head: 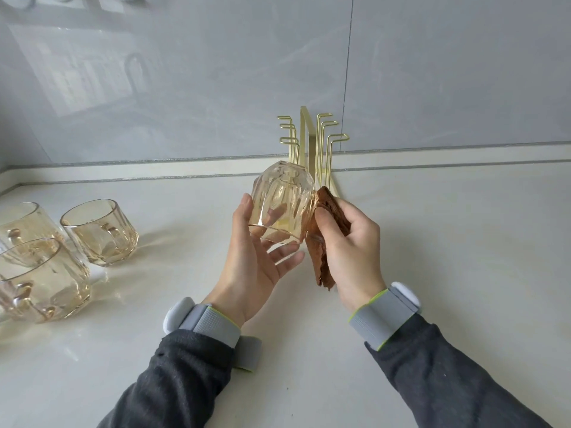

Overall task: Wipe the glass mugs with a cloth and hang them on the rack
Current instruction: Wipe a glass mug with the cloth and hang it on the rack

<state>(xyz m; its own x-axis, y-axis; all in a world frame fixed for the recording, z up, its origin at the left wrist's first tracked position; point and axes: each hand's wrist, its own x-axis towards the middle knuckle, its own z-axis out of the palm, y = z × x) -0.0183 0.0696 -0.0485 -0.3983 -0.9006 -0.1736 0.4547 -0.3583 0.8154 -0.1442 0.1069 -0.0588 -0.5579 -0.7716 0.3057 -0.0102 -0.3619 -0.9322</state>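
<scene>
Head view: cloth (324,267) partly hidden between right hand (352,242) and mug (281,202)

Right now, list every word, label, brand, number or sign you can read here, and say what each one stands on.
None: no word, number, brand or sign is readable in this view.
Held amber glass mug: plain glass, no marking.
Brown cloth: no tag showing.
Gold rack: bare metal.
Grey wristbands: no lettering visible.
</scene>
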